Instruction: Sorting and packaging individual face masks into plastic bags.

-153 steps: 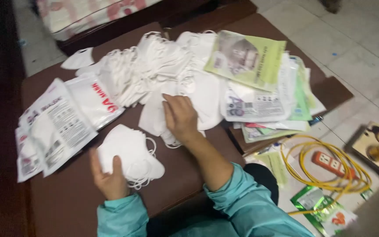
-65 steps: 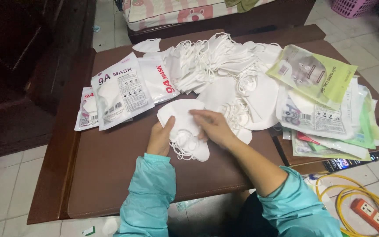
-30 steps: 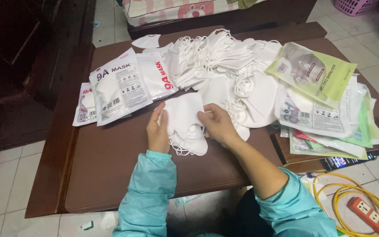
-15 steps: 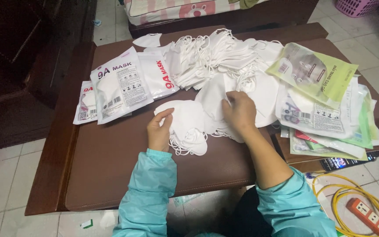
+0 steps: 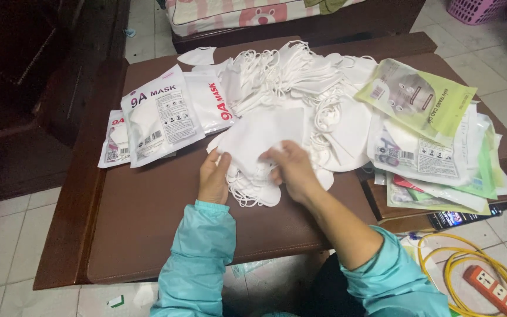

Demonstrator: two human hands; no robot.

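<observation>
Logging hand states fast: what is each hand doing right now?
Left hand: fingers bent, resting against the left edge of the small stack of white masks.
Right hand: closed grip on a white mask, laying it over that stack.

Both arms wear loose turquoise jacket sleeves with soft creases, the left sleeve (image 5: 198,258) reaching the wrist, the right sleeve (image 5: 394,279) pushed up the forearm, hands bare.

White flat mask pouches (image 5: 162,114) lie at the table's left; green and white pouches (image 5: 423,126) are stacked right.
</observation>
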